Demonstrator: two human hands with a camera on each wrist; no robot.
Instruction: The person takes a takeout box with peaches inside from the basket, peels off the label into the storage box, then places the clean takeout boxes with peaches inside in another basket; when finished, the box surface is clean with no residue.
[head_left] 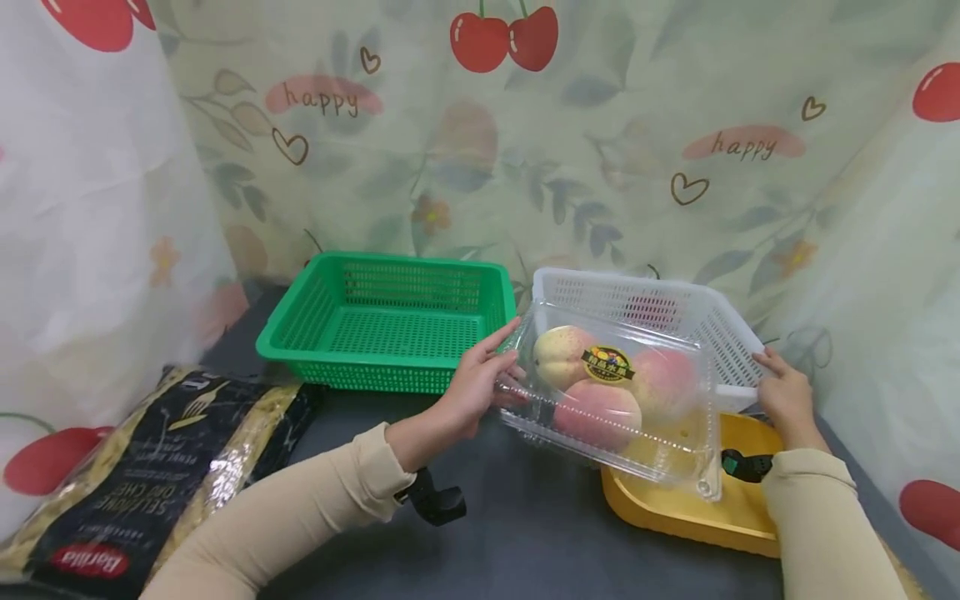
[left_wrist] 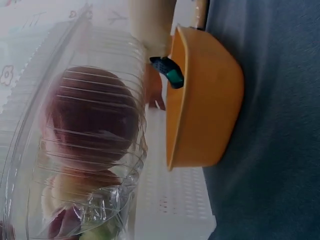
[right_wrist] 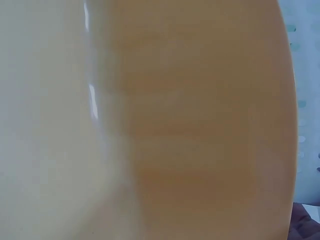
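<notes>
A clear plastic clamshell of peaches [head_left: 693, 371], with a dark label on its lid, is held up at its left side by my left hand [head_left: 472, 383]. It tilts over the near part of a white plastic basket [head_left: 731, 333] and the yellow tray [head_left: 622, 500]. My right hand [head_left: 787, 400] grips the white basket's right rim. In the left wrist view, peaches [left_wrist: 95, 115] show through the ribbed plastic. The right wrist view is mostly filled by the yellow tray [right_wrist: 210, 120], with a bit of my right hand [right_wrist: 302, 225] at the lower right corner.
A green plastic basket [head_left: 292, 346] stands at the back left. On the left lies a large Barilla pasta bag [head_left: 150, 467]. Printed curtains [head_left: 480, 167] hang behind and on both sides of the dark grey tabletop [head_left: 510, 533].
</notes>
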